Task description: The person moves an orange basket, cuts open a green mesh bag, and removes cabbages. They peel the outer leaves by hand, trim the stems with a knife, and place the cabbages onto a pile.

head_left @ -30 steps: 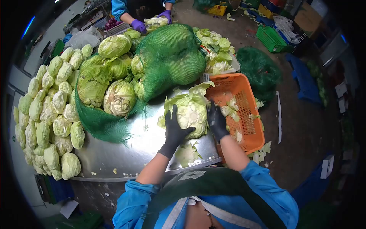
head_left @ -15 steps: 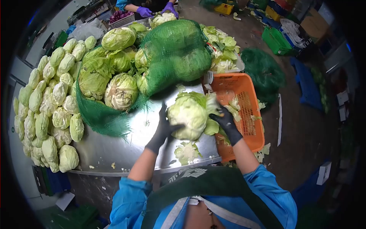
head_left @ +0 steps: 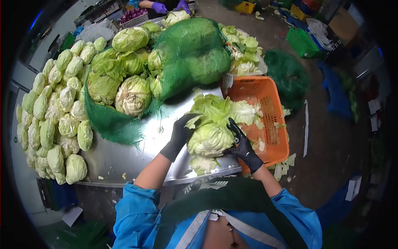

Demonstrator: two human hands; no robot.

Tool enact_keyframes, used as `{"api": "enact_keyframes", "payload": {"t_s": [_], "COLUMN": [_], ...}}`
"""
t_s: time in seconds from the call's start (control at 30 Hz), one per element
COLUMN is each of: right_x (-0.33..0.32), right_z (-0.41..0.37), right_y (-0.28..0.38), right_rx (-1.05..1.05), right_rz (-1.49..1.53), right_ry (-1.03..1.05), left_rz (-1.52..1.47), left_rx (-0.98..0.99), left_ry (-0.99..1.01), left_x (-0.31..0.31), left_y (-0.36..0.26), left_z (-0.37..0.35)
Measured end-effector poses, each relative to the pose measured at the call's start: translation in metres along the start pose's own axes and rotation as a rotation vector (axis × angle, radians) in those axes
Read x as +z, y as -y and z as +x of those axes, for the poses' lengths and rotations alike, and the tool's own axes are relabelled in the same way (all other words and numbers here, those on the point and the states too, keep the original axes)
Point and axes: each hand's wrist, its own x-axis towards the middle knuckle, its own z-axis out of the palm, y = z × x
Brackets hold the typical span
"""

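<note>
A pale green cabbage (head_left: 210, 140) sits on the metal table in front of me, between my two black-gloved hands. On its left, my left hand (head_left: 182, 132) has its fingers curled at a loose outer leaf, partly hidden by it. My right hand (head_left: 243, 145) grips the cabbage's right side, thumb and fingers apart around it. A small shiny item shows by the right fingers, too small to name. Peeled-back cabbage leaves (head_left: 215, 108) spread from the far side of the head toward the crate. A detached leaf (head_left: 203, 164) lies just below the cabbage.
An orange crate (head_left: 282, 139) with leaf scraps adjoins the table's right side. Green mesh netting (head_left: 188, 54) covers several cabbages at the back. Peeled cabbages (head_left: 54, 112) are piled at left. A co-worker's purple-gloved hands (head_left: 159, 7) appear at the far end.
The cabbage has turned and tipped, with its outer leaves now folded out on the far side. My right hand has moved from the crate edge onto the cabbage's side; my left has shifted up slightly.
</note>
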Motion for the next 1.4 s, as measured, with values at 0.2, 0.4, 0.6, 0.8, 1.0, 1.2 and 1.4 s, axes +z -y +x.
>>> {"api": "enact_keyframes", "payload": {"t_s": [0.2,0.4,0.6,0.8,1.0,1.2,1.4], "right_x": [0.001,0.003,0.002,0.028,-0.006,-0.003,0.034], "right_z": [-0.002,-0.024,-0.03,-0.037,0.002,0.021,0.021], "right_y": [0.001,0.005,0.019,-0.002,0.026,0.094,0.093], "right_rx": [0.034,0.093,0.455,0.678,0.696,0.289,0.014], "right_rz": [-0.1,0.127,0.129,0.443,0.557,0.49,0.341], "right_ry": [0.072,0.078,0.074,0.138,0.262,0.089,0.137], "left_rz": [0.744,0.317,0.368,0.548,-0.033,-1.248,-1.555], "left_rx": [-0.154,-0.029,0.341,0.331,-0.179,-0.428,-0.239], "left_ry": [-0.266,0.387,0.363,0.302,0.112,-0.18,0.101], "left_x": [-0.067,-0.023,-0.027,-0.033,-0.045,-0.039,-0.025], "left_y": [0.036,-0.06,-0.048,-0.072,-0.032,-0.05,-0.046], "left_z": [0.022,-0.052,-0.109,-0.126,-0.104,-0.098,-0.1]}}
